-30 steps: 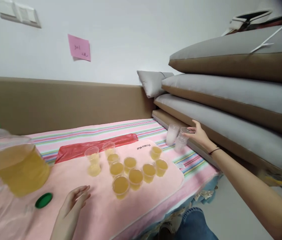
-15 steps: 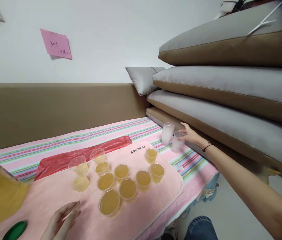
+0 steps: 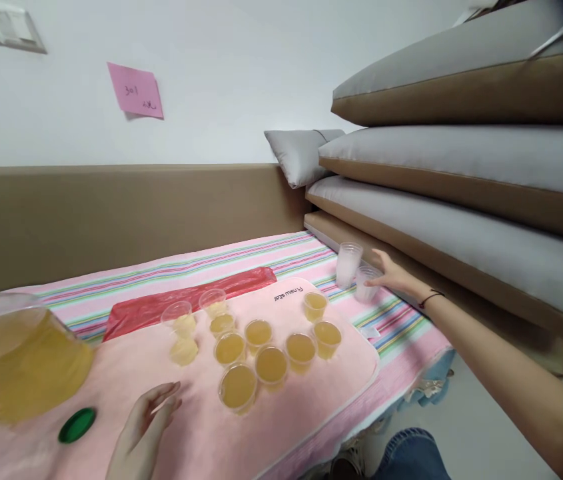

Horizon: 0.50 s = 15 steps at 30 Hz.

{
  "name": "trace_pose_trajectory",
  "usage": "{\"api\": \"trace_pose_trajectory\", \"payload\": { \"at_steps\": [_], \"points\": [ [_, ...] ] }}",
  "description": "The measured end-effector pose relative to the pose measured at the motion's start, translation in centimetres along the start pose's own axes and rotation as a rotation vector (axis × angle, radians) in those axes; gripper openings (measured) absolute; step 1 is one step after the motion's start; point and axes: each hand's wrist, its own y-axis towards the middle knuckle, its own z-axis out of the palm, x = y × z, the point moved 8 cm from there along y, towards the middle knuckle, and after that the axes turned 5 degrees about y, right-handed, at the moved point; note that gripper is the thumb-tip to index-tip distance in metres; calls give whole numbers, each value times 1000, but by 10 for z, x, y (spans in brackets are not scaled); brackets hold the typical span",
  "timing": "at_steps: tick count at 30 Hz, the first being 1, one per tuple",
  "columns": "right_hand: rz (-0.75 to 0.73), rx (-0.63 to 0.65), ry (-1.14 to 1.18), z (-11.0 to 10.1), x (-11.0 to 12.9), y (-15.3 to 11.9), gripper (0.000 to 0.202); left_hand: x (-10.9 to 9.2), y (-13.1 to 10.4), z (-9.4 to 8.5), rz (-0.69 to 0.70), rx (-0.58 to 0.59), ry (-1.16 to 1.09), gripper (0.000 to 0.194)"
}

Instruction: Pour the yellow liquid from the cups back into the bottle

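Note:
My right hand (image 3: 395, 277) is at the far right of the table, beside a short stack of clear plastic cups (image 3: 366, 291). Its thumb touches or overlaps the cups near the rim, while the other fingers stay spread behind. A taller cup stack (image 3: 347, 267) stands just left of it. Over the pink mat, my left hand (image 3: 145, 427) is loosely curved, fingers apart, with nothing in it. Closest to that hand are a filled cup of yellow drink (image 3: 237, 388) and a green lid (image 3: 77, 425). Several more filled cups (image 3: 271, 365) stand close together on the mat.
A large clear container of yellow liquid (image 3: 56, 353) is at the left. Crumpled red plastic (image 3: 146, 303) lies behind two overlapping pale cups (image 3: 184, 333). Stacked grey-brown cushions (image 3: 461, 157) rise along the right. The striped cloth (image 3: 301, 250) covers the table up to its right edge.
The view has turned slightly left, so everything appears farther right and more of the container shows. Both hands keep about the same places among the cups.

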Motion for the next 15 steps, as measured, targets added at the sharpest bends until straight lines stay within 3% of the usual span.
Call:
{"api": "trace_pose_trajectory", "payload": {
  "at_steps": [2, 4, 6, 7, 9, 10, 13, 15],
  "points": [
    [-29, -91, -39, -9, 18, -14, 111, -2, -2, -4, 24, -12, -10, 50],
    [-130, -273, -82, -22, 46, -40, 100, -1, -2, -7, 40, -12, -21, 51],
    [-296, -439, -34, -24, 81, -80, 68, 2, 0, -10, 45, 7, -32, 51],
    [-343, -467, 36, -18, 97, -102, 49, 5, 1, -10, 43, 23, -33, 52],
    [-378, -395, 165, 13, 128, -148, 24, 9, 3, -12, 49, 2, -60, 51],
    [-427, -258, 221, 40, 148, -172, 19, 11, 4, -11, 56, -4, -76, 50],
    [-666, 451, 459, 148, 209, -263, 18, 18, 11, -9, 87, -65, -132, 44],
    [-743, 833, 492, 207, 229, -324, 21, 23, 20, -7, 98, -104, -144, 44]
  ]
}}
